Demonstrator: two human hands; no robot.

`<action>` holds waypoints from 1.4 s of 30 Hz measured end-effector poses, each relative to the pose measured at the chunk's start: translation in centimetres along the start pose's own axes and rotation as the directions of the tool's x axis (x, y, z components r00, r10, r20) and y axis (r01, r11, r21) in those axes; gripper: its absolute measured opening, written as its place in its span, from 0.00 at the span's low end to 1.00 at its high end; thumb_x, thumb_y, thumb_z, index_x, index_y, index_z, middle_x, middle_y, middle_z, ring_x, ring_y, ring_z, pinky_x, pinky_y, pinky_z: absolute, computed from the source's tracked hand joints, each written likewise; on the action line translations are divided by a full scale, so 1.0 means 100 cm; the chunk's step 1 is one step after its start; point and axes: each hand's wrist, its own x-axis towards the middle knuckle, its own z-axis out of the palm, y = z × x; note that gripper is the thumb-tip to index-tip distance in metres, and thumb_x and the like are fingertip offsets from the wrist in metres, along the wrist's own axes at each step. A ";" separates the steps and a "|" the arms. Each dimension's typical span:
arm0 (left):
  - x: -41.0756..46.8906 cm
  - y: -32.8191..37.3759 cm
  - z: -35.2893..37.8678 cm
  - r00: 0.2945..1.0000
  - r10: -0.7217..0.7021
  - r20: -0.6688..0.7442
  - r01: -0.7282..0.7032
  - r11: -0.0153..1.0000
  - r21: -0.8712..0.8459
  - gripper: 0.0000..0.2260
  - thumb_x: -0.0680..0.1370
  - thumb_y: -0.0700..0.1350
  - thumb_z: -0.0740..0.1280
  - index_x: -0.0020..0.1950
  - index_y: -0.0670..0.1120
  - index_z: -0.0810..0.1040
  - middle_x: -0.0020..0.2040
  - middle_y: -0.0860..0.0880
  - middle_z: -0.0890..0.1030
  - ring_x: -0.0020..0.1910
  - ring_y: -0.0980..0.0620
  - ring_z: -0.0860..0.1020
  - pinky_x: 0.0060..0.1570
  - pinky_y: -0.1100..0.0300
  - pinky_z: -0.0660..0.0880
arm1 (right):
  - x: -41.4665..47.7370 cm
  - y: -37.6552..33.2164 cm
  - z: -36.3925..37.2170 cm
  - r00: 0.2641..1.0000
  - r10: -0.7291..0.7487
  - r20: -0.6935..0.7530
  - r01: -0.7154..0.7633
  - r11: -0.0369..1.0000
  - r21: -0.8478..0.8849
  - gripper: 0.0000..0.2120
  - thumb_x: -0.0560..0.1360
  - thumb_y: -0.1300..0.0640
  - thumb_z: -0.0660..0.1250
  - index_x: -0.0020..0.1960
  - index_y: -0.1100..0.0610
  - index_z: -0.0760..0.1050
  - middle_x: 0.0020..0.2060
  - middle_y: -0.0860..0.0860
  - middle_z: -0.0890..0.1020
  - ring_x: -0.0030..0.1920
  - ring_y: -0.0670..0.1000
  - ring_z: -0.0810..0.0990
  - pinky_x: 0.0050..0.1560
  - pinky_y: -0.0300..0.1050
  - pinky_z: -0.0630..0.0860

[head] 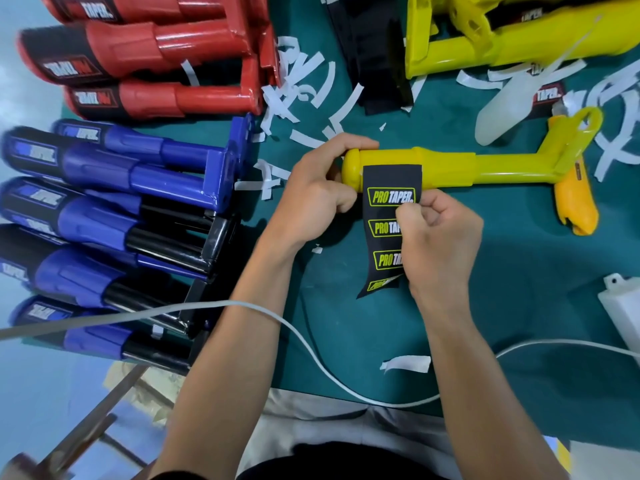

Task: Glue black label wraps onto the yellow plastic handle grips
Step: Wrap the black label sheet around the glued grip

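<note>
Your L hand [318, 192] grips the rounded butt end of the yellow handle grip [446, 168], fingers curled round it. The grip lies crosswise on the green mat [519, 306], butt to your left, bracket end to your right. Your R hand [440, 237] pinches the right edge of the black label wrap [382, 209] betw. thumb and fingertips. The wrap's top edge sits on the grip barrel. The rest hangs toward you w/ repeated PRO TAPER logos, lower end curled.

Obstructions: a yellow utility knife [575, 206] lies under the grip's shaft near the bracket end; contact cannot be told. White backing strips [304, 95] litter the mat beyond the grip. A white cable [304, 337] crosses over your L forearm and passes behind your R forearm.

Surroundings: blue grips [121, 168] stacked at left, near your L hand. Red grips [156, 53] top left. More yellow grips [502, 39] top right. A stack of black wraps [374, 53] lies betw. the red and yellow piles. White box [623, 313] at right edge.
</note>
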 end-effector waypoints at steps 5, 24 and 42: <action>-0.001 0.002 0.001 1.000 -0.007 -0.013 0.007 1.000 -0.022 0.29 0.60 0.34 0.62 0.60 0.47 0.81 0.34 0.48 0.68 0.34 0.51 0.66 0.33 0.58 0.63 | -0.001 -0.002 0.001 1.000 -0.005 -0.009 0.004 0.999 -0.037 0.06 0.71 0.56 0.65 0.41 0.52 0.81 0.27 0.45 0.82 0.25 0.45 0.77 0.27 0.44 0.74; 0.004 -0.003 0.011 0.995 0.029 -0.099 -0.034 0.998 -0.050 0.10 0.74 0.43 0.69 0.54 0.52 0.83 0.35 0.58 0.76 0.36 0.54 0.73 0.36 0.61 0.67 | 0.001 -0.025 -0.028 0.855 -0.468 -0.222 0.318 0.813 -0.488 0.07 0.78 0.51 0.66 0.47 0.53 0.79 0.36 0.45 0.81 0.40 0.48 0.78 0.42 0.40 0.69; 0.000 -0.004 0.012 0.995 0.046 -0.088 -0.051 0.997 -0.055 0.11 0.75 0.45 0.68 0.56 0.54 0.83 0.36 0.59 0.76 0.37 0.57 0.73 0.36 0.64 0.67 | 0.047 -0.014 -0.021 0.827 -0.540 0.155 0.526 0.648 -0.550 0.14 0.85 0.54 0.61 0.58 0.59 0.83 0.50 0.52 0.85 0.54 0.57 0.77 0.66 0.54 0.62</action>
